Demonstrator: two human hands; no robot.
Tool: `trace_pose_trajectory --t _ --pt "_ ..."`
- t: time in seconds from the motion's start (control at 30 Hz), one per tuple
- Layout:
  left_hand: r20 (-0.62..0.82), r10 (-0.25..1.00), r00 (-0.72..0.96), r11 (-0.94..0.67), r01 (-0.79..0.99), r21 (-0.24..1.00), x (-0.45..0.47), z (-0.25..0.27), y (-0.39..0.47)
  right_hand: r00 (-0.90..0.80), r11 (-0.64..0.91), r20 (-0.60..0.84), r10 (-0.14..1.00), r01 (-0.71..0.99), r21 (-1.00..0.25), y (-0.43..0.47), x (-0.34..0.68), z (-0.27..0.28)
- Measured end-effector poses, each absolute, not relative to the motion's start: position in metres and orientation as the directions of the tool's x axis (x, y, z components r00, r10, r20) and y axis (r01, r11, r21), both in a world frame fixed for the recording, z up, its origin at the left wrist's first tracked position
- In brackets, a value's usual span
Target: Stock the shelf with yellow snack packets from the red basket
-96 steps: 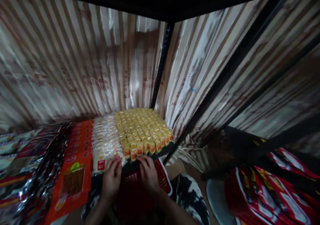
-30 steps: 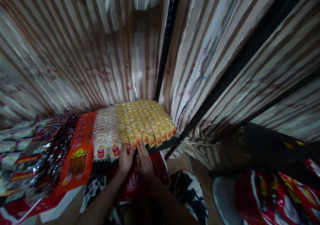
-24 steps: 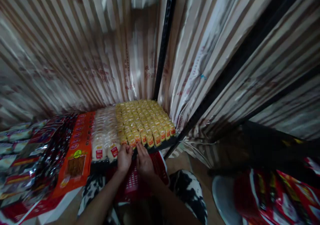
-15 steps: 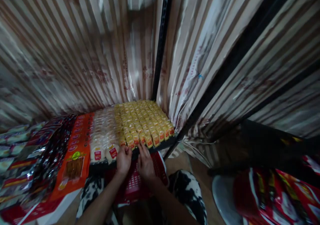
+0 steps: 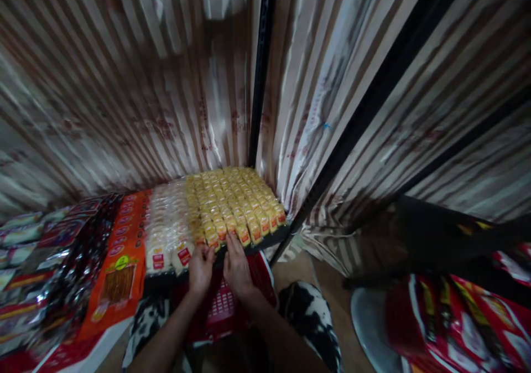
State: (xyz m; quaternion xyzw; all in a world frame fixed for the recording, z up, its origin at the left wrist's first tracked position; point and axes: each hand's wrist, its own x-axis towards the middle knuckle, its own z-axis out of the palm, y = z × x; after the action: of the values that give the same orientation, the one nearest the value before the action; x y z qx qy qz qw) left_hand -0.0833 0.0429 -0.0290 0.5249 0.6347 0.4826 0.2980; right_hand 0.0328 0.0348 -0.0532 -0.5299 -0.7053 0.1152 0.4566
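Rows of small yellow snack packets (image 5: 232, 201) stand close together on a dark shelf, with red labels at their front ends. My left hand (image 5: 201, 269) is at the front left corner of these rows, its fingers curled in against the lower edge of the nearest packets. What those fingers pinch, if anything, is hidden. My right hand (image 5: 237, 268) lies just beside it, fingers stretched forward and touching the front faces of the yellow packets. White packets (image 5: 168, 234) with red labels fill the rows left of my hands.
Below the shelf is a red plastic basket (image 5: 222, 301), between my knees. An orange snack bag (image 5: 120, 268) and dark shiny packs (image 5: 78, 257) lie to the left. A black shelf post (image 5: 323, 182) rises at right, near red packages (image 5: 460, 317). Striped curtain (image 5: 186, 85) hangs behind.
The view has shifted slightly, so everything sits a little further left. Both hands stay at the front of the yellow packets with nearly the same finger pose.
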Motion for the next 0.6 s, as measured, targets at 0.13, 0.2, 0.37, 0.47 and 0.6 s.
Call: trace_pose_trajectory --t 0.13,0.2,0.37,0.47,0.6 --pt "0.117 0.958 -0.262 -0.016 0.359 0.933 -0.084 -0.025 0.039 -0.024 0.419 0.519 0.855 0.621 -0.662 0.032 0.036 -0.048" --pt "0.105 0.958 -0.266 -0.007 0.344 0.939 -0.085 -0.024 0.038 -0.037 0.428 0.516 0.856 0.612 -0.665 0.028 0.039 -0.044" --pt "0.106 0.959 -0.264 -0.008 0.348 0.937 -0.087 -0.023 0.036 -0.038 0.436 0.539 0.841 0.636 -0.637 0.011 0.053 -0.034" --pt "0.121 0.954 -0.273 -0.01 0.377 0.926 -0.088 -0.025 0.035 0.049 0.359 0.531 0.846 0.684 -0.635 0.007 0.064 -0.033" --pt "0.136 0.955 -0.264 -0.002 0.452 0.892 -0.09 -0.028 0.033 0.028 0.319 0.503 0.864 0.743 -0.589 0.011 0.072 -0.037"
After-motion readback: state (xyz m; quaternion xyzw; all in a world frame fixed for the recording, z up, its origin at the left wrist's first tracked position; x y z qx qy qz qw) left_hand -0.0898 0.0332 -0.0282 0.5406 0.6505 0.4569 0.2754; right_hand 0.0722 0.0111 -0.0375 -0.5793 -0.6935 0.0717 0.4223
